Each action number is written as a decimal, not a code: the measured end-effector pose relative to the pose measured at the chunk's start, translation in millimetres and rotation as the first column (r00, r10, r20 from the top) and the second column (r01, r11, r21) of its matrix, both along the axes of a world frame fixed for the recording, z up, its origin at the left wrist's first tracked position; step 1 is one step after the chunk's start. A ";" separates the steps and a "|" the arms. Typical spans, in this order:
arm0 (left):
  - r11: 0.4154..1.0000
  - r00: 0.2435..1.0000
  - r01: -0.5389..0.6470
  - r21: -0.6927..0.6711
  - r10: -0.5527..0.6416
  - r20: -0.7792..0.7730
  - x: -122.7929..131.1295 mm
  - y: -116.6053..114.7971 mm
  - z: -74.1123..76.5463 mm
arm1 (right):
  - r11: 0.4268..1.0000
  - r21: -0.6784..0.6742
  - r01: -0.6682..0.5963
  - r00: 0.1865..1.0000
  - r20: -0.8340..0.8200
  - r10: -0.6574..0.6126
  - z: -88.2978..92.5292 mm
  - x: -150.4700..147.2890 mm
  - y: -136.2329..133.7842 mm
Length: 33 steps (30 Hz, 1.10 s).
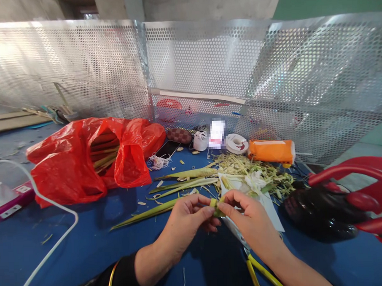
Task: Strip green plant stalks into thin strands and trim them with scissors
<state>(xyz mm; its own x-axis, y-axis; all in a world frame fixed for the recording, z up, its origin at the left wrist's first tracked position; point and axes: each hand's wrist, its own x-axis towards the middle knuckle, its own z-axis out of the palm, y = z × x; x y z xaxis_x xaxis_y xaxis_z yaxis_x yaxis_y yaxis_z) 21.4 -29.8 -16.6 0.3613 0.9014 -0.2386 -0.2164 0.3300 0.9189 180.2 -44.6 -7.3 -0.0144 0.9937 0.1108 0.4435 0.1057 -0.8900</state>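
Observation:
Between both hands is a small folded piece of green leaf strip (217,204). My left hand (189,214) pinches its left side between thumb and fingers, and my right hand (246,214) pinches its right side. The fingers hide much of its shape. Long pointed green leaves (149,213) lie on the table just left of and behind the hands. Under my right forearm are scissors with yellow handles (264,274), their blades partly covered. A white sheet of paper (274,213) lies behind my right hand.
A heap of leaf scraps (271,173) lies behind the paper. Around the blue table (97,256) are a red plastic bag (65,161) with leaves, a lit phone (216,133), a tape roll (237,144), an orange pouch (270,151), a black-and-red object (323,213) and a white cable (60,239).

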 end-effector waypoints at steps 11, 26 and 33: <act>0.995 0.995 -0.099 -0.004 0.099 -0.019 2.3 1.0 -4.3 | 0.993 -0.118 -0.028 0.987 -0.160 0.008 -14.6 -2.1 4.9; 0.983 0.988 -0.139 -0.123 0.147 0.051 -3.9 6.5 -3.8 | 0.991 0.118 -0.059 0.976 -0.202 0.082 -4.2 3.1 3.5; 0.994 0.994 -0.101 -0.039 0.103 0.029 0.1 4.2 -7.7 | 0.997 -0.070 -0.036 0.872 -0.490 -0.003 -5.8 -5.4 2.5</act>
